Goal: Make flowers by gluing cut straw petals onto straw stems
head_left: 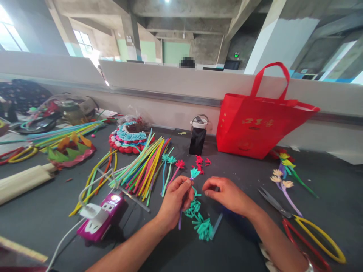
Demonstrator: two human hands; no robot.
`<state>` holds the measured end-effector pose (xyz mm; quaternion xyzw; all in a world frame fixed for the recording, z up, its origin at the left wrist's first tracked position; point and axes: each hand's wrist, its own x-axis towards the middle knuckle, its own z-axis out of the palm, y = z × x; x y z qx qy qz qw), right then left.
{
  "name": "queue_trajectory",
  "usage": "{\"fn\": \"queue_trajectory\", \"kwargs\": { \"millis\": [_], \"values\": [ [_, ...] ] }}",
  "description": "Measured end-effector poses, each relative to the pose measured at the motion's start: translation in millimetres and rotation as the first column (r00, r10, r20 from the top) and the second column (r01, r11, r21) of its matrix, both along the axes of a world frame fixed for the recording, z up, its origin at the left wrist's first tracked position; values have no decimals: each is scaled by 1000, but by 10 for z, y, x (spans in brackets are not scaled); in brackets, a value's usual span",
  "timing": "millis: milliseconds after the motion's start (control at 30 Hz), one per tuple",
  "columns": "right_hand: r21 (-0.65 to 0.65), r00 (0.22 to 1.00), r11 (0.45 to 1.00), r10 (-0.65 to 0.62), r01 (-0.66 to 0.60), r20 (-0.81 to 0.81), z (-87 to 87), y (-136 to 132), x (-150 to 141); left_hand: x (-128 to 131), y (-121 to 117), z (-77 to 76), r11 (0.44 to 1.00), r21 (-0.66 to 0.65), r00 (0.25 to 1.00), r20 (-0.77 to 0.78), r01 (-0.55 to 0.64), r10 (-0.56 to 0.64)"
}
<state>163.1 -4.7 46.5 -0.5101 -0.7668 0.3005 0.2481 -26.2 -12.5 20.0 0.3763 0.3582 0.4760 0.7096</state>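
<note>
My left hand is closed on a pipe-cleaner flower, pinched between thumb and index finger. Its teal head points up and its purple stem comes out below the palm. To the right hovers my right hand, fingers curved, thumb apart from them, with nothing visible in its grasp. Under and between the hands lie many short teal pipe-cleaner pieces, with a clear strip beside them. Beyond my left hand are finished teal and red flowers on stems. Short red pieces are scattered in front of a phone.
Scissors with red and yellow handles lie at right, near more flowers. A red bag stands behind. Leftward are coloured pipe cleaners, a purple power strip with a white cable, and a paper crown.
</note>
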Motion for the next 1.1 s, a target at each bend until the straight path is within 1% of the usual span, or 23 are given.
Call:
{"fn": "queue_trajectory", "kwargs": {
  "millis": [67, 167, 200, 267, 333, 433, 533, 800, 1100],
  "values": [
    [-41, 988, 996, -84, 80, -131, 44, 0, 9, 5, -2, 8, 1000, -8, 1000, 6, 4, -4],
    [-148, 918, 974, -210, 169, -335, 80, -20, -20, 15, -10, 14, 1000, -5, 1000, 15, 12, -12],
    [-148, 896, 973, -224, 180, -382, 85, -33, -42, 19, -14, 16, 1000, -3, 1000, 16, 12, -12],
    [-80, 883, 978, -207, 191, -422, 90, -61, -98, 25, -22, 22, 1000, 1, 1000, 15, 11, -11],
    [43, 900, 976, -178, 212, -398, 89, -88, -153, 29, -29, 27, 1000, 4, 1000, 12, 17, -17],
    [237, 932, 941, -159, 243, -326, 73, -110, -207, 31, -38, 32, 999, 5, 999, 8, 32, -32],
    [356, 947, 901, -149, 249, -285, 46, -116, -226, 32, -51, 37, 999, 4, 999, 9, 42, -42],
    [455, 959, 853, -162, 255, -233, -2, -111, -220, 35, -75, 63, 997, 20, 997, 23, 69, -69],
    [481, 958, 834, -182, 271, -223, 1, -118, -218, 39, -78, 47, 997, 30, 997, 12, 72, -72]
  ]
}}
